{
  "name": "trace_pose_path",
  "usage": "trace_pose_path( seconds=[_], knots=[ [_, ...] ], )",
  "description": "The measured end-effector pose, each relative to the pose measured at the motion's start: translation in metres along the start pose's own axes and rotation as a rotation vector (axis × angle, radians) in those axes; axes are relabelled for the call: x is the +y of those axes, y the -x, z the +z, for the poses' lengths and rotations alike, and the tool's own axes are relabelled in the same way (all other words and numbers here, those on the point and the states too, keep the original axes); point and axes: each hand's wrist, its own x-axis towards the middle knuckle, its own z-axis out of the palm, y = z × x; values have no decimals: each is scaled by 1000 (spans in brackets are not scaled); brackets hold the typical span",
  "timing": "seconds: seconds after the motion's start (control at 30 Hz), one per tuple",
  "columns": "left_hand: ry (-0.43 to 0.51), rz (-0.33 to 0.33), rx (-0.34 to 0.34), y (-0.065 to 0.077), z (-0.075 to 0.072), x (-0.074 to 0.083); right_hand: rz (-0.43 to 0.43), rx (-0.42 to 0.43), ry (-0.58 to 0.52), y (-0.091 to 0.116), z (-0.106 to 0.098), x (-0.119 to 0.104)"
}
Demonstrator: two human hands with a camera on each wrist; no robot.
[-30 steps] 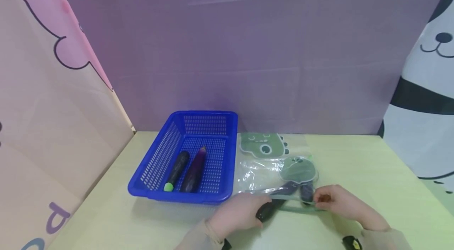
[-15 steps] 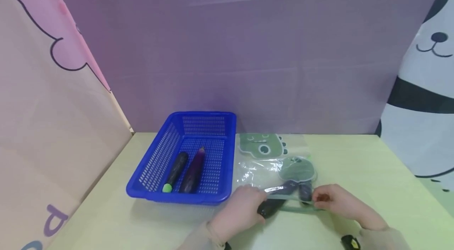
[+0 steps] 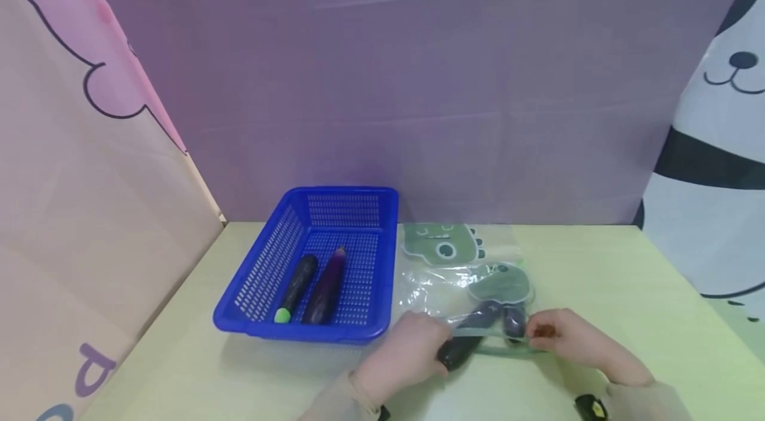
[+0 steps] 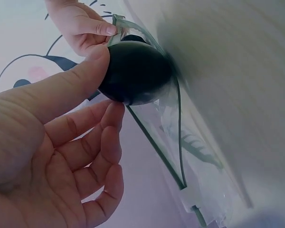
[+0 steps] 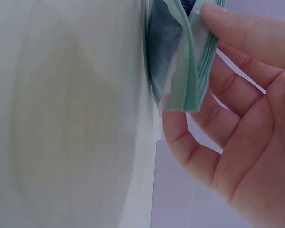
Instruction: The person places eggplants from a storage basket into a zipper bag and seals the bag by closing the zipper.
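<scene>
A purple backdrop (image 3: pixel 382 76) and cartoon-printed side sheets (image 3: pixel 717 235) are walling in a pale bench (image 3: pixel 597 268) — together forming a screened-off booth, building type unclear.

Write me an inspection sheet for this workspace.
Surface: pale yellow tabletop.
Job's things: glossy black vegetable, partly inside a printed clear bag; another dark item inside the bag; blue basket to their left, holding a green-tipped dark vegetable and a purple eggplant.
Clutter: nothing seen beyond these.
Left hand: grips the black vegetable's near end with thumb and fingers.
Right hand: pinches the bag's green edge.
Cables: nothing seen.
Surroundings: purple backdrop; cartoon-printed panels at left and right.
</scene>
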Motion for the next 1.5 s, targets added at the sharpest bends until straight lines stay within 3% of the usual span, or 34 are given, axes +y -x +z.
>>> trace_pose_path(
  seconds=[0.43, 0.7, 0.9, 1.13, 1.5],
  knots=[
    [-19, 10, -14, -1, 1, 1, -19, 13, 10, 1, 0, 6],
    [32, -1, -76, -10, 3, 4, -41, 15, 2, 2, -1, 7],
    [17, 12, -113, -19, 4, 6, -45, 15, 1, 1, 0, 7],
    [19, 17, -132, -27, 7, 5, -10, 3, -8, 0, 0, 2],
    [5, 26, -159, -35, 12, 5, -24, 6, -13, 1, 0, 4]
  ],
)
